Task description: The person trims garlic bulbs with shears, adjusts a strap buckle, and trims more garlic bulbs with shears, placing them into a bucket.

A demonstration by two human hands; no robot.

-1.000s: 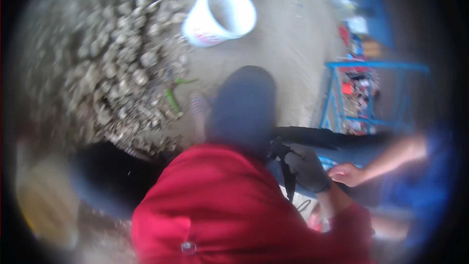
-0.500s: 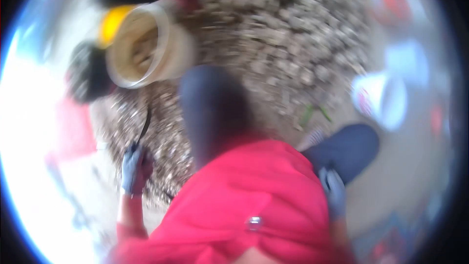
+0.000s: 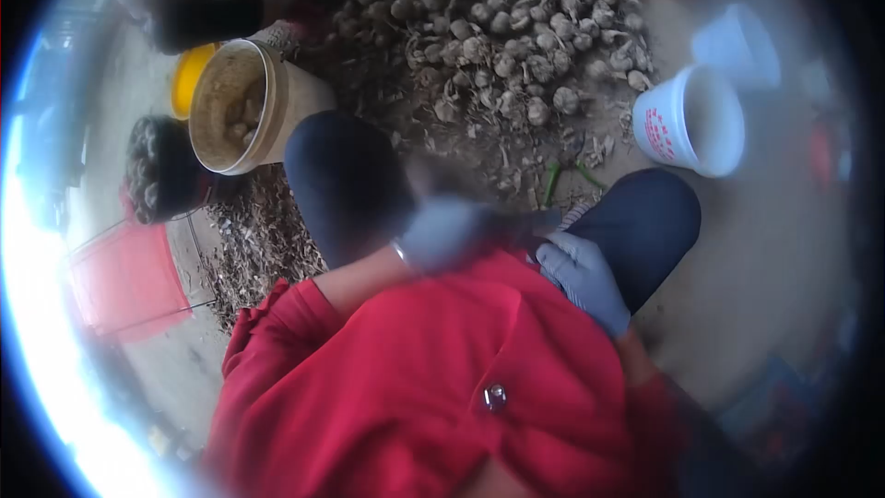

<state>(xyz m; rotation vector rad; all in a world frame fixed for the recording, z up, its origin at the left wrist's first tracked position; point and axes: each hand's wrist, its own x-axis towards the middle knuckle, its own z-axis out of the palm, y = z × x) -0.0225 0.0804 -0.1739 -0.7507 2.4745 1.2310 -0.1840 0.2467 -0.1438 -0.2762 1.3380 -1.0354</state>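
My left hand (image 3: 447, 232), in a grey glove, reaches across my lap and is smeared by motion, so its fingers cannot be made out. Close to its right is my right hand (image 3: 583, 278), also gloved in grey, with curled fingers beside my right knee. A blurred dark shape (image 3: 530, 222) lies between the two hands; its kind is unclear. Beyond my knees spreads a heap of garlic bulbs (image 3: 516, 37) with dry stalks. A cream bucket (image 3: 309, 97) tilts by my left knee, several brownish pieces inside.
Behind the cream bucket stands a yellow bucket (image 3: 191, 83). A dark container heaped with bulbs (image 3: 152, 171) and a pink-red basket (image 3: 134, 281) are at left. Right of the heap are a white bucket with red lettering (image 3: 668, 124) and another pale bucket (image 3: 737, 46). A co-worker's dark sleeve (image 3: 207, 23) shows upper left.
My left hand has swung from the dry scraps at far left to the middle of my lap, near my right hand. My right hand has moved slightly up and left. The view has shifted.
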